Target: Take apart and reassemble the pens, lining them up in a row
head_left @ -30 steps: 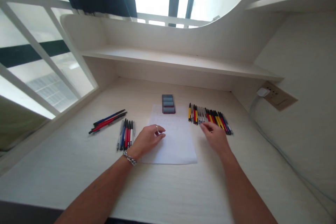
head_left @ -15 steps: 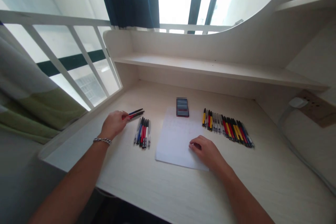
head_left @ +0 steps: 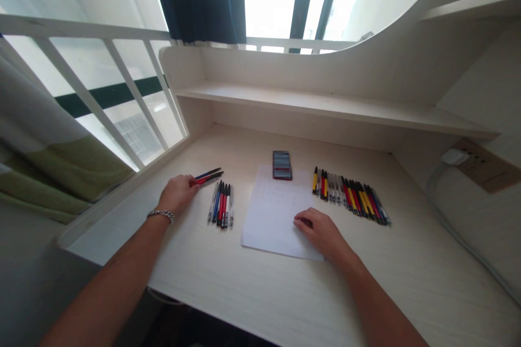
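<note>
My left hand point(head_left: 178, 193) reaches to the left side of the desk, its fingers closed on the near ends of a small bundle of red, blue and dark pens point(head_left: 208, 175). Just right of it lies a second group of pens point(head_left: 221, 203) in a neat row. My right hand point(head_left: 319, 230) rests on the lower right part of a white paper sheet point(head_left: 273, 210), fingers curled with nothing visible in them. A long row of yellow, red, clear and dark pens point(head_left: 350, 196) lies right of the sheet. A small dark phone-like block point(head_left: 282, 165) sits at the sheet's top edge.
A white shelf point(head_left: 325, 103) runs above the desk's back. A railing point(head_left: 122, 81) and green-grey curtain point(head_left: 44, 162) stand at the left. A wall socket with a white plug point(head_left: 453, 156) and cable is at the right. The desk's front edge point(head_left: 228, 309) is near me.
My left hand left the sheet and went left to the pen bundle, closing on it. My right hand came off the right pen row and settled on the sheet. The view turned left.
</note>
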### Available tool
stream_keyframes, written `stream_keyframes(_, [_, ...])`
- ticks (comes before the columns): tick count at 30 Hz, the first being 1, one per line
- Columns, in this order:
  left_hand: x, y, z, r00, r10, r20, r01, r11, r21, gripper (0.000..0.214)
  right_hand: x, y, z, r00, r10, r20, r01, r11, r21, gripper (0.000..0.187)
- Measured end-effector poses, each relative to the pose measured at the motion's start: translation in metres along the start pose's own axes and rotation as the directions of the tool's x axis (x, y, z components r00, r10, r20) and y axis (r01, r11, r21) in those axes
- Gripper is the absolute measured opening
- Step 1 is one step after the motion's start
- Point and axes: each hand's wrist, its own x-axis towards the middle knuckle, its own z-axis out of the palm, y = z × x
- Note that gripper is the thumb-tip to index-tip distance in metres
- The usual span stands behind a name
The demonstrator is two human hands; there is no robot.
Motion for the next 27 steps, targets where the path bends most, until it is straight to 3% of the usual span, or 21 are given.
stream_keyframes(9, [0.008,0.001,-0.009,0.99,-0.071,0.126,0.075,0.997,-0.027,0.035,0.0,0.001,0.0,1.0,-0.001,0.002,0.001,1.0,0.002,0.02])
stream_keyframes(15, [-0.002,0.018,-0.02,0.999,-0.032,0.038,0.034,0.998,-0.054,0.036,0.0,0.0,0.0,1.0,0.007,-0.005,-0.007,1.0,-0.008,0.02])
stream_keyframes(18, [-0.013,0.05,-0.022,0.998,0.037,-0.051,-0.044,0.99,-0.136,0.03,0.0,0.0,0.0,1.0,0.003,-0.002,-0.003,1.0,-0.011,0.02])
stream_keyframes(21, [-0.028,0.096,-0.017,0.972,0.22,-0.086,-0.234,0.944,-0.234,0.023,0.0,-0.001,-0.001,0.999,-0.015,-0.039,0.015,1.0,-0.002,0.02])
stream_keyframes(27, [-0.052,0.177,0.012,0.878,0.472,-0.076,-0.462,0.798,-0.386,0.015,0.001,0.006,-0.016,0.955,0.032,-0.293,-0.022,0.999,0.036,0.022])
